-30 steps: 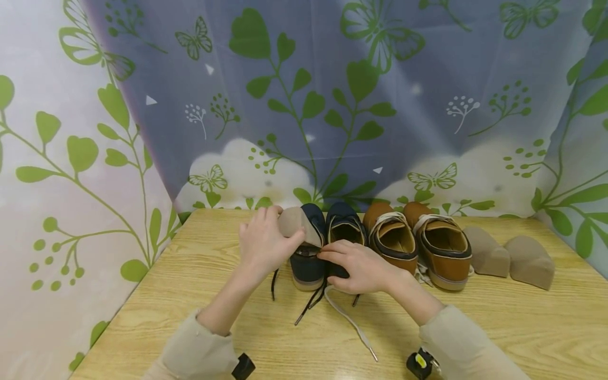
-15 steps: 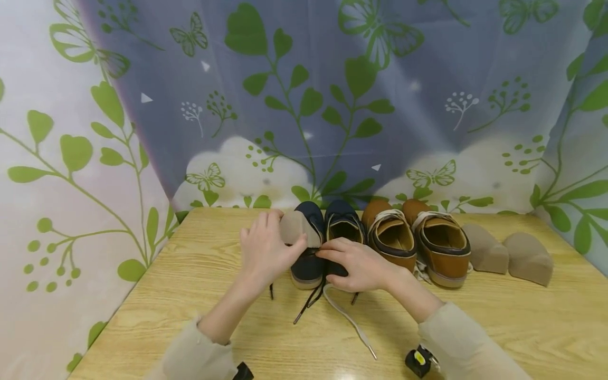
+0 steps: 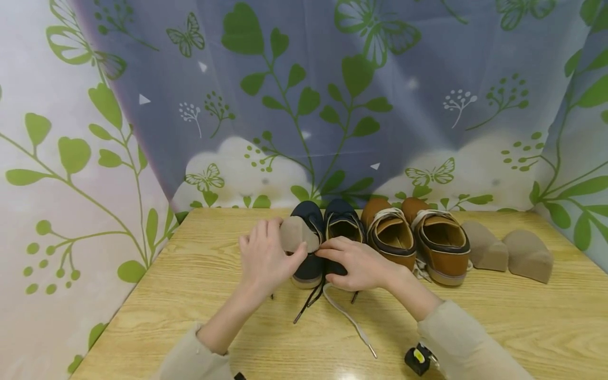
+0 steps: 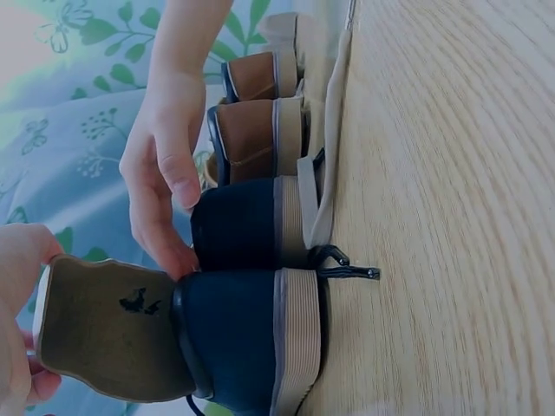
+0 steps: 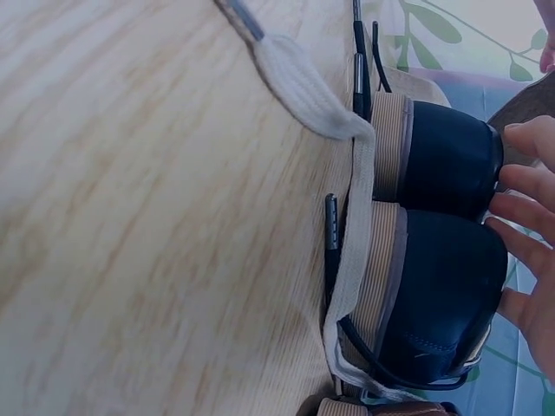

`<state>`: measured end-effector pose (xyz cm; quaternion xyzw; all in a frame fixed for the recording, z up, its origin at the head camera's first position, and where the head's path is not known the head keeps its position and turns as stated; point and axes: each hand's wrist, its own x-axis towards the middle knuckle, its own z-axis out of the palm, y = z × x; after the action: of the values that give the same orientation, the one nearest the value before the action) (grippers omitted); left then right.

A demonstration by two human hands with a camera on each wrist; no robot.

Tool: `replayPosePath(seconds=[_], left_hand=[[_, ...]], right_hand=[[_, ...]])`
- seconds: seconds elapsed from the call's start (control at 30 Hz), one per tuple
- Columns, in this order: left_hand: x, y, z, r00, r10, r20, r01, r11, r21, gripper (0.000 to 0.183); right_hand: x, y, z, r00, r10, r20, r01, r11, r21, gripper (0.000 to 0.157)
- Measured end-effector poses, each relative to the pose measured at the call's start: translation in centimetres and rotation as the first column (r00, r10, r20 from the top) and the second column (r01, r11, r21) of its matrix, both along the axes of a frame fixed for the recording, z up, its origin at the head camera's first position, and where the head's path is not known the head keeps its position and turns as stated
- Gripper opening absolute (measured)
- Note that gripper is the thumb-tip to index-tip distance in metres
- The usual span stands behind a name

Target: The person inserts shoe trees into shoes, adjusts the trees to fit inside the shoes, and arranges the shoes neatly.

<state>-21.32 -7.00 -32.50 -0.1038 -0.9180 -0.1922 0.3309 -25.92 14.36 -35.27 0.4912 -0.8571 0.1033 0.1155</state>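
My left hand (image 3: 266,258) grips a beige moulded shoe insert (image 3: 298,233) at the opening of the left navy shoe (image 3: 306,270). Seen from the left wrist, the insert's hollow side (image 4: 108,334) faces the camera, bears small dark marks and meets the shoe's collar. Fingertips of my right hand (image 3: 358,265) touch that collar beside the insert, and its thumb is by the heel of the right navy shoe (image 3: 343,214). The right wrist view shows these fingers fairly straight along both navy heels. How far the insert reaches into the shoe is hidden.
Two brown shoes (image 3: 389,232) with pale laces stand to the right. Beyond them lie two more beige inserts (image 3: 528,256). A loose white lace (image 3: 349,319) and black laces (image 3: 304,310) trail onto the wooden table (image 3: 166,316). A patterned cloth (image 3: 304,105) hangs behind.
The insert in my left hand has tipped and come down a little, and now covers the left navy shoe's heel opening. My right hand has barely moved.
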Motion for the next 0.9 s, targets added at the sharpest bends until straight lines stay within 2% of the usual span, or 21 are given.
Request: replayPosePath(seconds=[0.47,0.9], left_hand=[[0.2,0.0,-0.2,1.000,0.020,-0.009,-0.020,0.998,-0.054,0.059],[0.2,0.1,-1.1,0.992,0.011,-0.123,-0.026,0.992,-0.121,0.059]], right_hand=[[0.0,-0.2,0.1,1.000,-0.015,0.021,0.015,1.000,-0.005,0.043],[-0.2,-0.3,0.2,0.999,-0.019,0.031,0.019,1.000,-0.010,0.042]])
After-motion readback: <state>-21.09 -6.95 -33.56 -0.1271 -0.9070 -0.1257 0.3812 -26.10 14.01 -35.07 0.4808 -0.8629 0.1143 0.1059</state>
